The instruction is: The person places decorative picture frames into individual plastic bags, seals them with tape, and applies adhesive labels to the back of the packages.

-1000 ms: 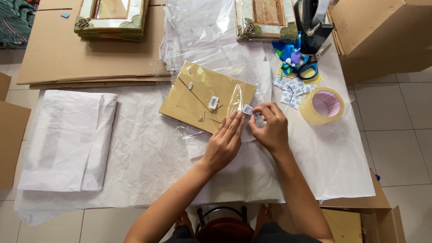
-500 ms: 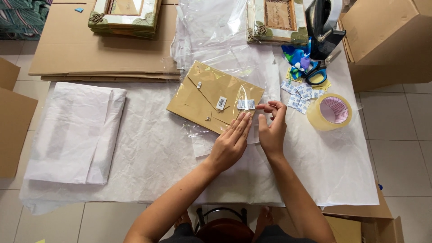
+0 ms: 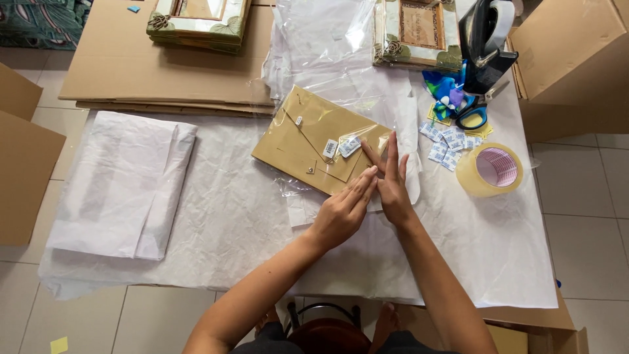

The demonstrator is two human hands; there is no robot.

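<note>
Frame (image 3: 314, 147), brown back up, in a clear bag on white paper (image 3: 249, 223) over the table, tilted, lying up and left of both hands and reaching under their fingertips. Left hand (image 3: 341, 213) flat, fingers straight and close together, tips pressing the frame's lower right edge. Right hand (image 3: 393, 187) just beside it, touching it, fingers spread and laid flat on the frame's right corner and the bag's loose flap; pinching nothing, as far as can be seen. Small white packet (image 3: 349, 145) on the frame back, just left of the right forefinger. Further left, folded paper stack (image 3: 124, 187), well apart. Further right, loose packets (image 3: 449, 141), scissors (image 3: 468, 115), tape roll (image 3: 490, 170), near the right hand but apart. Frame's right corner hidden beneath the fingers; bag edge hard to trace against the white paper; box (image 3: 567, 56) at top right cut off by the picture's edge.
</note>
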